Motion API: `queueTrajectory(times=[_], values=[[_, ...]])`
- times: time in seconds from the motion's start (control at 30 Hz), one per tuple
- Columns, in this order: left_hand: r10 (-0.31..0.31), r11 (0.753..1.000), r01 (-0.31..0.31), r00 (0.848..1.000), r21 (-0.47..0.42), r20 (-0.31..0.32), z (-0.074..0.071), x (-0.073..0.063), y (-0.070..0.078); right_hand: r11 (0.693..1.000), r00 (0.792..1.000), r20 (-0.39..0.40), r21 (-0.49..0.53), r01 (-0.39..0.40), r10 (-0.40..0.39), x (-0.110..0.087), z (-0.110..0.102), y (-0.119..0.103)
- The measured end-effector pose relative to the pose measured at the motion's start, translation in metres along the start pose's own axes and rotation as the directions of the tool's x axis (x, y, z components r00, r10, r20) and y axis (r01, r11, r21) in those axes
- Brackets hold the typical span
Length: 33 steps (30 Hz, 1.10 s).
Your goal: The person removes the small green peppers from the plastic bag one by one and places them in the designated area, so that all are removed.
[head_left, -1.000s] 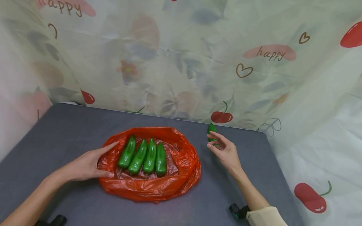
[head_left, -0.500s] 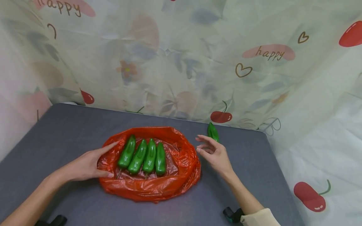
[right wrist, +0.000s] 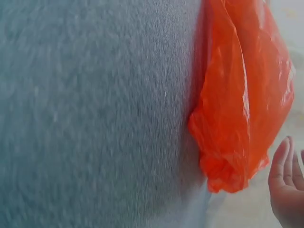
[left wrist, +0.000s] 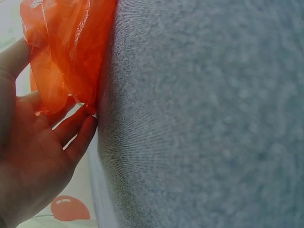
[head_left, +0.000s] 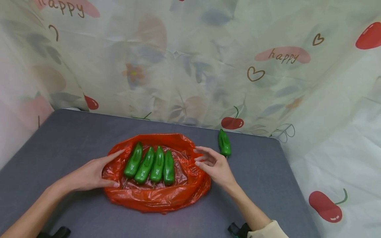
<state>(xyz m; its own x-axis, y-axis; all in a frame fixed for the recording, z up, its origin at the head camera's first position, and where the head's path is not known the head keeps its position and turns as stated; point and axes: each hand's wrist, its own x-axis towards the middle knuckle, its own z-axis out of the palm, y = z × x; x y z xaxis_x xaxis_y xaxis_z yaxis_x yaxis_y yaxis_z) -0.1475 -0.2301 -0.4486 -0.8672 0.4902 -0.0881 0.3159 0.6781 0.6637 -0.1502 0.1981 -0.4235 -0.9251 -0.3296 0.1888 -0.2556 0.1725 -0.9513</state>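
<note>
A red plastic bag (head_left: 143,200) lies spread wide at its mouth on the grey table. Several glossy green chili peppers (head_left: 157,165) lie side by side inside it. My left hand (head_left: 90,173) holds the bag's left side, thumb toward the near rim and index finger toward the far rim. In the left wrist view, the thin red plastic partly covers the left hand's fingers (left wrist: 78,135). Over the bag's right rim hovers my right hand (head_left: 218,170), fingers loosely bent, nothing between them. Beyond it a single green chili pepper (head_left: 224,143) rests on the table.
Behind the grey table (head_left: 253,198) hangs a printed curtain (head_left: 184,66) with cherries, hearts and lettering. It reaches down to the table's back edge. Another white cloth (head_left: 336,158) hangs on the right side.
My right hand has moved left and slightly nearer, from the single pepper to the bag's right rim. That pepper stays on the table, now uncovered. My left hand keeps its place.
</note>
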Motion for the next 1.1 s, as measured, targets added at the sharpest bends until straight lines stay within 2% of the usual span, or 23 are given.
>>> queueTrajectory(times=[0.23,0.5,0.73,0.9,1.1], values=[[0.000,1.000,0.000,1.000,0.006,-0.020,0.000,0.000,0.000,0.997,0.998,0.046,0.060,-0.038,0.035,0.002,0.014,0.002],[-0.016,1.000,0.016,1.000,0.010,-0.026,0.001,0.000,-0.002,0.999,0.997,0.066,0.008,-0.046,0.046,0.005,0.029,0.005],[0.001,1.000,-0.001,1.000,0.012,-0.006,0.002,-0.002,-0.002,0.994,0.991,0.084,-0.022,-0.106,0.108,0.004,0.041,0.006],[-0.004,1.000,0.004,1.000,0.015,0.001,0.001,-0.002,-0.001,0.990,0.985,0.113,-0.059,-0.125,0.131,0.002,0.050,-0.009],[-0.011,1.000,0.011,1.000,0.024,-0.002,0.001,0.000,-0.001,0.993,0.985,0.148,-0.093,-0.070,0.083,0.003,0.057,-0.025]])
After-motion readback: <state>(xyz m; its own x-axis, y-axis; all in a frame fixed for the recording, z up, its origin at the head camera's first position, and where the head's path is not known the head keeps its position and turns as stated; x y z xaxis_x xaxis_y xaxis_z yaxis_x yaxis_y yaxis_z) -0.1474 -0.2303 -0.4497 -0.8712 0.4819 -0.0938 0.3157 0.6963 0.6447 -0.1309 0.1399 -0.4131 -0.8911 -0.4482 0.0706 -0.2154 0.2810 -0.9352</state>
